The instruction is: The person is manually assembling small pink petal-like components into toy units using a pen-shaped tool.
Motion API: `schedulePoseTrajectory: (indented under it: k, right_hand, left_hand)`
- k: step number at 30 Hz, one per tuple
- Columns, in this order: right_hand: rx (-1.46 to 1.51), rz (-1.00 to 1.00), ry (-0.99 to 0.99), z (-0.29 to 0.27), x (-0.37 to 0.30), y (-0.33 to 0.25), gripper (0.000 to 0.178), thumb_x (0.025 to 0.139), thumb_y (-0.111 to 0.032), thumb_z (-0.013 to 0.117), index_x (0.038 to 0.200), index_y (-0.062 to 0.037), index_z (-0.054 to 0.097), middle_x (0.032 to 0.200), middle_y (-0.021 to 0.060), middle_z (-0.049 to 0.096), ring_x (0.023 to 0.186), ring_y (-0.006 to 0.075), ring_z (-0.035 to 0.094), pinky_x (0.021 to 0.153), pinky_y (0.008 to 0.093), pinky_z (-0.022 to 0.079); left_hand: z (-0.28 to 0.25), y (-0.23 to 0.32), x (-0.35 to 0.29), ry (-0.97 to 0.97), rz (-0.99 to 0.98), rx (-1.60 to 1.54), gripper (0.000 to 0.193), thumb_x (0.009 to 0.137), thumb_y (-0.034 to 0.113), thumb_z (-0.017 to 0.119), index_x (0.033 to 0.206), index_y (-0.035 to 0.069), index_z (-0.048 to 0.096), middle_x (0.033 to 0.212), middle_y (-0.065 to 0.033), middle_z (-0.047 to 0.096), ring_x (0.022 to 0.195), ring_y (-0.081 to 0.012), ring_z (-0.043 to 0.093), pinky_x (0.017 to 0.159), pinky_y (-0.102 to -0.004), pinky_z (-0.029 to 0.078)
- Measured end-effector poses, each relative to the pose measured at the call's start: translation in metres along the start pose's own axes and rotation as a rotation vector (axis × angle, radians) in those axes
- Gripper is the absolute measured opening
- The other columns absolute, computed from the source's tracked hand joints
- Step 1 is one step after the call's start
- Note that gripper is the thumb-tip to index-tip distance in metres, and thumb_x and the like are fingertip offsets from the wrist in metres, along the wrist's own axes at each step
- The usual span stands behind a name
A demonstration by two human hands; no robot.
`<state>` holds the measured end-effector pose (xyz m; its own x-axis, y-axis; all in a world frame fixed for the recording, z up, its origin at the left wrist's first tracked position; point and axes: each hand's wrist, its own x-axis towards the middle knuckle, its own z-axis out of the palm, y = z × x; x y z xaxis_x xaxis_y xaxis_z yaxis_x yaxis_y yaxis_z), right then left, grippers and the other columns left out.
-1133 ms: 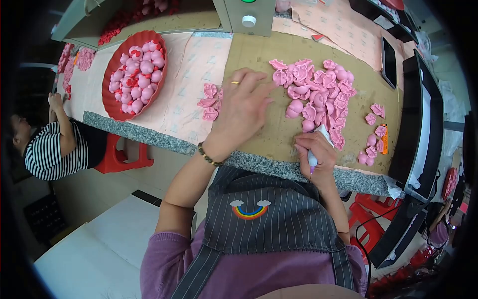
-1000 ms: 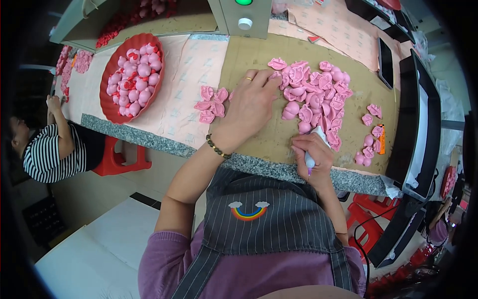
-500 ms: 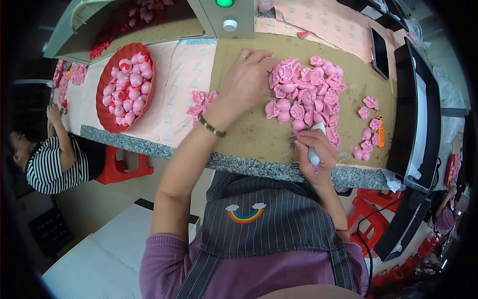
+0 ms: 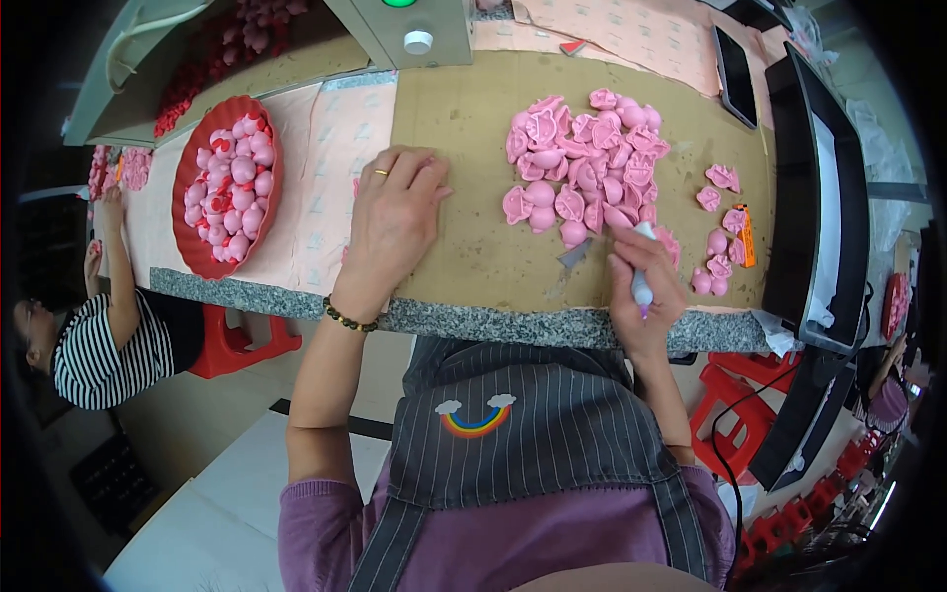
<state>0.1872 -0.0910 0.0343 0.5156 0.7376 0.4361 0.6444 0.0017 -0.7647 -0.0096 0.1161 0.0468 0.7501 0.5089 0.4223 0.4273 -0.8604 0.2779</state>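
My left hand (image 4: 397, 212) is over the left part of the brown mat, fingers bent together. A bit of pink shows at its fingertips; what they hold is mostly hidden. Underneath, the hand covers most of a small group of pink ruffled pieces. My right hand (image 4: 646, 281), at the mat's near edge, is closed round a white and lilac pen-like tool (image 4: 642, 293). Left of its fingers shows a grey blade (image 4: 574, 254); I cannot tell whether it joins the tool. A pile of pink moulded pieces (image 4: 592, 163), round and ruffled, lies just beyond this hand.
At left stands a red fluted bowl (image 4: 181, 212) of pink balls with red bits. A few pink pieces (image 4: 718, 259) lie beside an orange strip-shaped thing (image 4: 747, 239). A dark phone (image 4: 735, 79) and black tray (image 4: 824, 212) are on the right. Another person (image 4: 109, 335) works at far left.
My left hand has moved from the pile leftward and nearer, onto the small pink group. My right hand stays by the pile with the tool. The view has shifted slightly.
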Motion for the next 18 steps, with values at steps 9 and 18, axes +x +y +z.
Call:
schedulePoseTrajectory:
  k: [9, 18]
  right_hand:
    - [0.027, 0.019, 0.08, -0.012, -0.001, 0.016, 0.013, 0.078, 0.01, 0.067, 0.089, 0.0041, 0.066, 0.092, 0.0135, 0.069, 0.087, 0.0227, 0.065, 0.08, 0.032, 0.05]
    - [-0.143, -0.187, 0.055, 0.003, 0.005, 0.002, 0.016, 0.074, 0.01, 0.07, 0.088, 0.0021, 0.066, 0.092, 0.0138, 0.068, 0.082, 0.0259, 0.065, 0.074, 0.0333, 0.051]
  left_hand:
    - [0.011, 0.048, 0.015, 0.045, 0.082, -0.278, 0.028, 0.072, 0.002, 0.072, 0.099, 0.002, 0.066, 0.1, -0.0101, 0.061, 0.095, -0.0302, 0.057, 0.078, -0.0392, 0.049]
    - [0.037, 0.082, 0.025, 0.015, 0.096, -0.363, 0.032, 0.071, -0.001, 0.07, 0.103, 0.005, 0.068, 0.099, -0.0073, 0.058, 0.094, -0.0265, 0.054, 0.083, -0.0387, 0.045]
